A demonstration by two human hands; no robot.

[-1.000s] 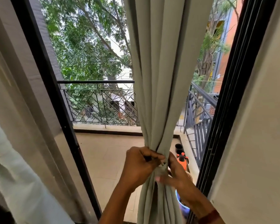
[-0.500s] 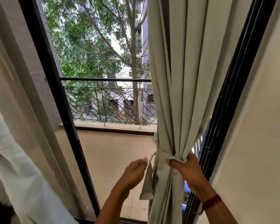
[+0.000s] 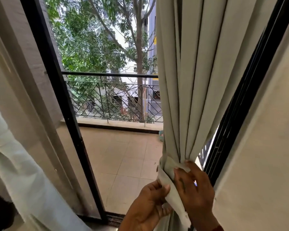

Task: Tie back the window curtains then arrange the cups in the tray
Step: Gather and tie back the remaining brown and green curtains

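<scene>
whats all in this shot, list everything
curtain: one, grey-beige, right of the opening, gathered into a bundle low down
tie-back: one, pale strip, wrapped round the gathered curtain, loose end hanging below
sheer curtain: one, white, lower left edge
door frame: black, upright left of centre, another part at right
railing: one, black metal, across the balcony's far side
balcony floor: beige tiles, centre
trees: green, beyond the railing
wall: cream, far right
wristband: one, reddish brown, right wrist, bottom edge
left hand: pinches the tie-back's loose end
right hand: holds the tie-back at the bundle
</scene>
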